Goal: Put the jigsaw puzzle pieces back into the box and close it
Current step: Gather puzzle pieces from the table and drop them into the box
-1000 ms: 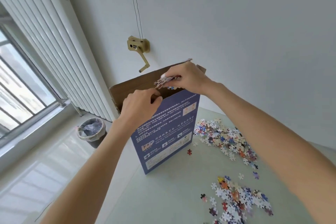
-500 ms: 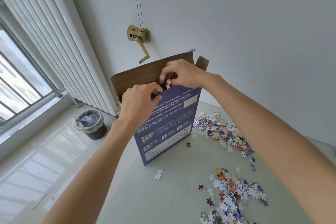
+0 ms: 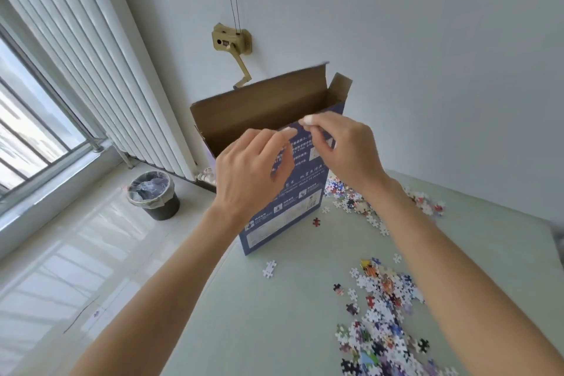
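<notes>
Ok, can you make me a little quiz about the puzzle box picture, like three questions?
1. True or false: the box stands upright with its top flap open.
2. Where do most loose puzzle pieces lie? A) in the bin B) on the table, right of the box C) on the floor
3. Fill in: the single dark red piece lies on the table near the ____ of the box.

Key: 1 true. 2 B. 3 foot. Both the left hand and the right hand are up by the box's top edge; whether they hold pieces is unclear.
</notes>
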